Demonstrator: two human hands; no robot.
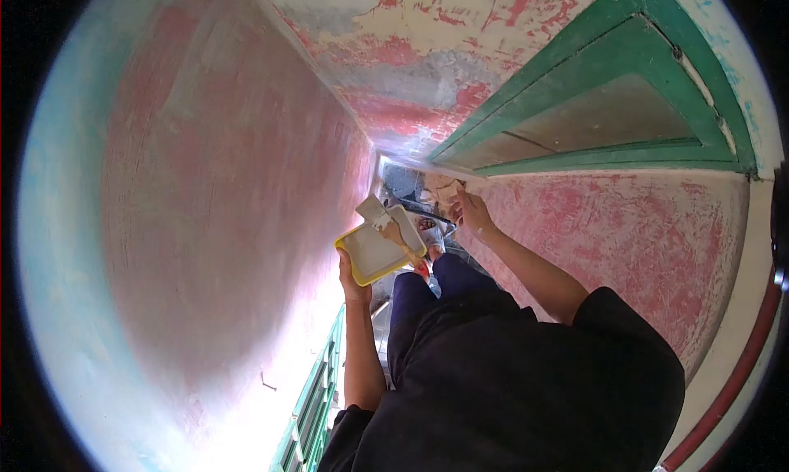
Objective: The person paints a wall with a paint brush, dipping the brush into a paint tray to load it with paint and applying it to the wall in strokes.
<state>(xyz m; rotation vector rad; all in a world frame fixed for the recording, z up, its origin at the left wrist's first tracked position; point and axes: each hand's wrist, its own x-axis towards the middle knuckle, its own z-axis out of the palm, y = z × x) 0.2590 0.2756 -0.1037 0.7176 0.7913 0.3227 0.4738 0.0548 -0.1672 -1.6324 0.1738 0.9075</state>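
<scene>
Faded pink covers the big wall (238, 176) to the left of the tray (370, 262), blotchy and turning pale blue towards its outer edge. My black shirt (534, 381) fills the view below and to the right of the tray. Beyond the tray, the far wall (411, 57) shows cream, grey and red patches where the paint has flaked. To the tray's right is another scuffed pink wall (625, 242), with a green frame (608, 57) around a dull panel above it. Green slats (316, 398) show below and to the left of the tray. The tray itself is shallow, yellow-rimmed and pale inside, and sits tilted in my left hand (353, 279); that grip is closed on its near left edge, with part of the hand hidden beneath. My right hand (472, 213) is raised to the right of the tray, apart from it, fingers bent and fairly close together by a beige patch; I cannot tell whether they pinch anything. Across the tray's right side lies a scraper (386, 228) with a wide, pale blade and a stained handle, covering some of the inside. Just past the handle's lower end is something small and red (422, 268), too small to make out.
</scene>
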